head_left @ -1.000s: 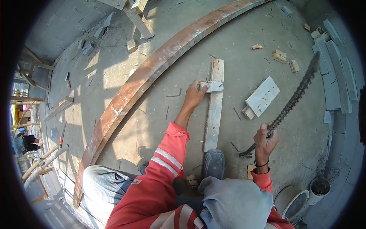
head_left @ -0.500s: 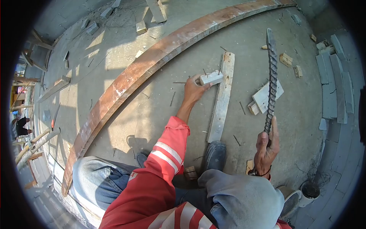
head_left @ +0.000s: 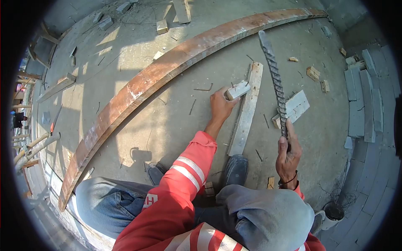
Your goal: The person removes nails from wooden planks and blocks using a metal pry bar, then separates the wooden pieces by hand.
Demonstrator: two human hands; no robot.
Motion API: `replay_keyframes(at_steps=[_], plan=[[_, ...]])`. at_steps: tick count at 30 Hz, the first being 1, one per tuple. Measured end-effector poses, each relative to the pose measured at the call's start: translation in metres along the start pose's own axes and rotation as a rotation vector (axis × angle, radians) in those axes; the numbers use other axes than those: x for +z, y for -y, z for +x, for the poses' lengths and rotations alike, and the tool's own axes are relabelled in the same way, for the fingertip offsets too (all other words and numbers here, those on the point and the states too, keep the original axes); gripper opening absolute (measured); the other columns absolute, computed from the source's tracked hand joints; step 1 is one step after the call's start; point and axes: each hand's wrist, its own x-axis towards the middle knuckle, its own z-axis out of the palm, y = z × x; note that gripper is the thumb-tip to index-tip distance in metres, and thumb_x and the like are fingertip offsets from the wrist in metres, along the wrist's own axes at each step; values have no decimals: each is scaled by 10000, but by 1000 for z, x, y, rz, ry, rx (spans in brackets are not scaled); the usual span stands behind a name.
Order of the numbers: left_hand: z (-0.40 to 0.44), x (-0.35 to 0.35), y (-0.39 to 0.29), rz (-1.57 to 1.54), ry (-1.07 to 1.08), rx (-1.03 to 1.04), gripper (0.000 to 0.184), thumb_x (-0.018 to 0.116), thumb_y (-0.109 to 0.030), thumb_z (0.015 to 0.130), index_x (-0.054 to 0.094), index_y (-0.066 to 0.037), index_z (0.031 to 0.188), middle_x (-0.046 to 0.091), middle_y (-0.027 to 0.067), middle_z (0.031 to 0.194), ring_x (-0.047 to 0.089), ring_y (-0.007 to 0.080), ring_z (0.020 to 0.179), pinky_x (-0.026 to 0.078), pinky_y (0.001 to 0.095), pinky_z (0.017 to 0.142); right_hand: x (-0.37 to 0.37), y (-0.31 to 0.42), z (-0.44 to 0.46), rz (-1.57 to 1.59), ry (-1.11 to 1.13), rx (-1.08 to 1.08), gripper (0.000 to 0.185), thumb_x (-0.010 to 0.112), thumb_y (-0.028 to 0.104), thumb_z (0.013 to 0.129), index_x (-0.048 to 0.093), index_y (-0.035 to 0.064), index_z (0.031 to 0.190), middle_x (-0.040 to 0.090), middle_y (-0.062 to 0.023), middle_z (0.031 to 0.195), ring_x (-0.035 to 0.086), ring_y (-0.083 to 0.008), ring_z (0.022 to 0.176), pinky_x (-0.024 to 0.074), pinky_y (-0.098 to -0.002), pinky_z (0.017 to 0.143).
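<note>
My left hand (head_left: pixel 221 107) grips a small pale wood block (head_left: pixel 238 90) with nails sticking up from it. The block lies against a narrow wooden strip (head_left: pixel 247 113) on the floor, partly over its edge. In my right hand (head_left: pixel 289 157) is a twisted, ribbed steel bar (head_left: pixel 275 77), held near its lower end and tilted so its flat tip points up and left. The bar is raised to the right of the strip. Beneath the bar, a white board piece (head_left: pixel 297 105) rests on the floor. My boot (head_left: pixel 236 169) touches the near end of the strip.
A long brown beam (head_left: pixel 167 69) curves across the floor to the left. Loose nails (head_left: pixel 204 88) and wood offcuts (head_left: pixel 313 73) are scattered about. Grey blocks (head_left: pixel 367 104) are stacked along the right wall. A bucket (head_left: pixel 333 212) stands at lower right.
The steel bar has swung to the left, its tip now nearer the strip. My left hand still holds the block against the strip. The whole view has shifted slightly.
</note>
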Motion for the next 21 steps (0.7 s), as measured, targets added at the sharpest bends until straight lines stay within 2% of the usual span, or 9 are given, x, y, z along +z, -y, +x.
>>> replay_keyframes(at_steps=[3,8,10,12,14,15,16,19,21], plan=[[2,4,5,-37,-7,14,443,873,-93,731,739,26,1136,785,166,957,766,192,856,582,309,758,-17,21,4,207,-136,422,443,520,105,1057,518,54,1496,706,-217,1235,643,-323,830,517,-372,794],[-8,13,13,-81,-59,76,467,872,-80,725,735,32,1158,782,185,972,771,209,871,588,319,780,22,-37,-16,-75,154,225,454,556,122,1032,540,123,1486,658,-215,1325,687,-434,1064,542,-416,858],[-7,11,11,-3,-23,44,467,866,-59,728,734,30,1168,781,184,979,772,217,892,590,330,799,28,-31,-20,-7,324,387,456,561,116,1022,551,140,1477,619,-222,1371,606,-451,1190,537,-435,912],[-15,13,18,43,-17,5,468,869,-53,727,734,30,1167,781,177,976,773,224,901,588,333,806,21,-16,-30,-28,262,327,438,549,151,1044,546,109,1480,643,-214,1359,697,-405,1106,539,-424,895],[-11,7,5,-35,-23,26,469,874,-45,728,732,24,1170,780,166,988,772,221,881,595,339,804,11,1,-22,93,25,367,437,532,213,1072,538,77,1487,691,-153,1327,707,-247,858,540,-372,777],[-8,7,5,-37,-20,32,469,874,-45,728,732,24,1170,780,166,988,772,221,881,595,339,804,6,7,-19,190,-50,431,498,524,288,1089,485,55,1527,731,-76,986,516,-94,649,447,-279,596],[-6,7,7,-59,4,22,507,863,-30,740,707,16,1220,775,149,1031,763,217,915,591,338,838,3,9,-19,187,-55,432,498,524,288,1089,485,55,1527,731,-76,986,516,-94,649,447,-279,596],[8,-1,12,-210,221,-51,586,826,11,771,645,-11,1328,748,111,1146,726,205,1025,568,343,927,3,6,-21,346,-328,465,603,551,338,1082,382,52,1585,406,71,608,353,-35,512,264,-226,477],[15,-7,1,-328,425,-126,628,800,37,791,608,-30,1385,726,90,1218,698,197,1101,549,349,982,4,-2,-36,339,-325,521,592,550,334,1082,396,50,1578,421,68,619,363,-37,530,278,-227,489]])
